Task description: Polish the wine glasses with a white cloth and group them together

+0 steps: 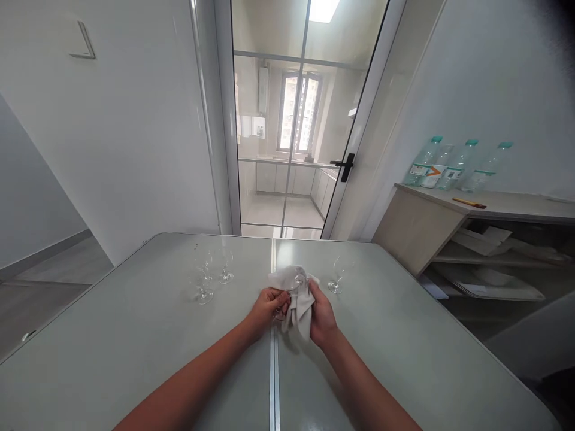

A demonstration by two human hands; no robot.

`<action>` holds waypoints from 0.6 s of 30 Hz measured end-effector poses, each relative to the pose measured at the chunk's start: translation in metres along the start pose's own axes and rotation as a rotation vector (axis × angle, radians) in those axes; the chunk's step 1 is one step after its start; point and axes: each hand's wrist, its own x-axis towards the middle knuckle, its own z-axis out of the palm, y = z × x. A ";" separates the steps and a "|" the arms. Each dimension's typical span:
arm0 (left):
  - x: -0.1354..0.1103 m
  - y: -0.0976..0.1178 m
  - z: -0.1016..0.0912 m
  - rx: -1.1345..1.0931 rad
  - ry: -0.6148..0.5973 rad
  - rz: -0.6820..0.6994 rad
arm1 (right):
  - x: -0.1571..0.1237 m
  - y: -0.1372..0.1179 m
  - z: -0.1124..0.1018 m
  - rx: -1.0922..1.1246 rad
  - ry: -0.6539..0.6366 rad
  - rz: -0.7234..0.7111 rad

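Over the table's middle seam, my left hand [270, 308] is closed on a clear stemmed glass [296, 284], tilted on its side. My right hand [322, 314] grips a whitish cloth [300, 311] wrapped around the bowl of that glass. Part of the glass is hidden by the cloth and fingers. Just right of my right hand stands another stemmed glass [335, 278], upright on the table. Several more clear glasses [226, 272] stand together on the left side, apart from my hands.
The pale green table [135, 359] has a metal seam [274, 377] down its middle. Beyond it is a glass door [287, 197] with a black handle [345, 166]. A shelf unit [417, 221] on the right carries several plastic bottles [458, 167] and a brush [469, 203].
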 end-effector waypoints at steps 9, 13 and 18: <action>0.007 -0.001 -0.010 0.395 0.250 0.295 | 0.004 0.020 -0.011 -0.463 0.006 -0.243; 0.008 -0.002 -0.018 0.539 0.226 0.296 | 0.009 0.021 -0.017 -0.939 0.038 -0.413; 0.007 -0.008 -0.016 0.661 0.089 0.306 | 0.006 0.018 -0.019 -1.287 0.113 -0.401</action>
